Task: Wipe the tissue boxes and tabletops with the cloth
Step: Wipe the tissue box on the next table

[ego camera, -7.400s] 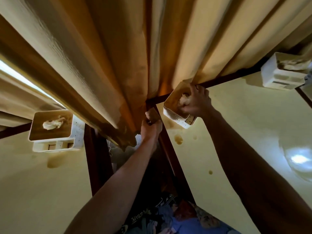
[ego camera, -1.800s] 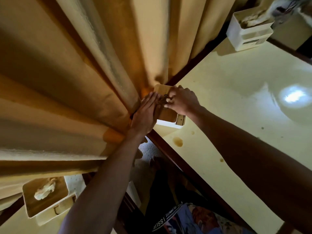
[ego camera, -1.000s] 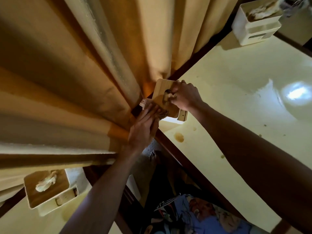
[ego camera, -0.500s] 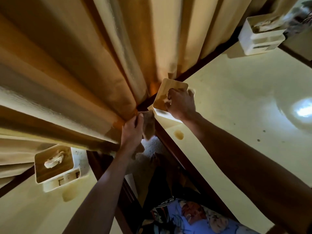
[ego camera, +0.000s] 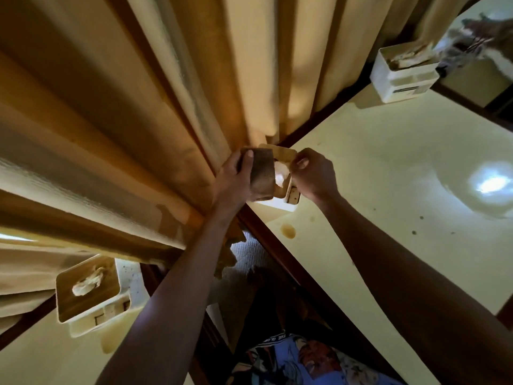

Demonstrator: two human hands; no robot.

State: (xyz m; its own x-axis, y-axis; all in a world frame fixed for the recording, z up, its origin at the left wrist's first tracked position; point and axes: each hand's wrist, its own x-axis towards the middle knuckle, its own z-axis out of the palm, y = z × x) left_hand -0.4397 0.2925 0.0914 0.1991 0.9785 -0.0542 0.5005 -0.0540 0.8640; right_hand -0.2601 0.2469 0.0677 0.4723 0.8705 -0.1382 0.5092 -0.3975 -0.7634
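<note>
Item one, my left hand point(ego camera: 236, 176): fingers and thumb curled round a brown cloth point(ego camera: 262, 173), which I hold against the left side of the tissue box point(ego camera: 280, 176) and over part of its wooden lid. Item two, my right hand point(ego camera: 313, 173): fingers curled, gripping the right edge of that same box; a white tissue point(ego camera: 280, 173) shows in the lid's opening between my two hands. Item three, the box itself: white body, wooden top, standing at the far left corner of the pale yellow tabletop point(ego camera: 388, 204), right at the curtain point(ego camera: 138, 107). Item four, tabletop surface: a brown ring stain point(ego camera: 288, 230) just near the box, a few small dark specks further right, a bright light reflection toward the right edge. Item five, a second tissue box point(ego camera: 404, 73) at the far right corner of the same table, tissue protruding. Item six, a third tissue box point(ego camera: 91, 293) on a separate table point(ego camera: 41, 357) at lower left, well apart from the others, with a tissue showing and a stain beside it. Item seven, patterned blue clothing point(ego camera: 305, 359) at the bottom of my view, between the two tables.
</note>
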